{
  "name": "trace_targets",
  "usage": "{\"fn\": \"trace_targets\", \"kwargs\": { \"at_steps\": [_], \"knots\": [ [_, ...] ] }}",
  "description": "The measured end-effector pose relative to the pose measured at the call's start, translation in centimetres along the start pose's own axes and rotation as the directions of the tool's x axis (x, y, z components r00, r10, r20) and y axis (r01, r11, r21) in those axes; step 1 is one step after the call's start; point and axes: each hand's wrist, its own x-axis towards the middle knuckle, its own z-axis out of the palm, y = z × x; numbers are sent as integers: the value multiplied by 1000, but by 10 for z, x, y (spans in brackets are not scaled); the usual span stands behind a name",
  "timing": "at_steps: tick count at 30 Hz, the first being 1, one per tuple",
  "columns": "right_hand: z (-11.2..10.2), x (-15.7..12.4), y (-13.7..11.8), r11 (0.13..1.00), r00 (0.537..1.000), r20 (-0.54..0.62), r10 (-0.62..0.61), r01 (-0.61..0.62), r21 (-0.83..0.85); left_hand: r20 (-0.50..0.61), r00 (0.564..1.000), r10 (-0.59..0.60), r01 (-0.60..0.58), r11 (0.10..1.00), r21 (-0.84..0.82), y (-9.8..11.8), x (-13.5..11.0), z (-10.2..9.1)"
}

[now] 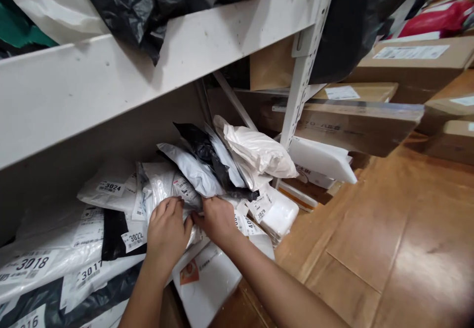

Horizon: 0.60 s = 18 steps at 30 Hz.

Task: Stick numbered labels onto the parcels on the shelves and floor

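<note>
White plastic parcels (193, 168) lie against and just beyond both curled hands (167, 230) (219, 220), their grip unclear.

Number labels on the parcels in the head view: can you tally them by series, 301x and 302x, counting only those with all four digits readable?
301x: 2 (3017 label, 3018 label)
302x: 3 (3022 label, 3024 label, 3029 label)
Total: 5

Bare left hand (168, 232); bare right hand (219, 219); uncovered wrists (232, 241); slim, tapering forearms (268, 273), likewise bare
</note>
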Motion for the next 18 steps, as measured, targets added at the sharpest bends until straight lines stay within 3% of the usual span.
{"fn": "trace_targets", "kwargs": {
  "at_steps": [11,18],
  "knots": [
    [-5,0,8,999,998,62,-12,9,50,-10,999,33,-33,999,14,-4,-5,4],
    [-1,-1,9,996,999,32,-22,20,87,-29,998,51,-51,999,16,-5,-6,7]
  ]
}}
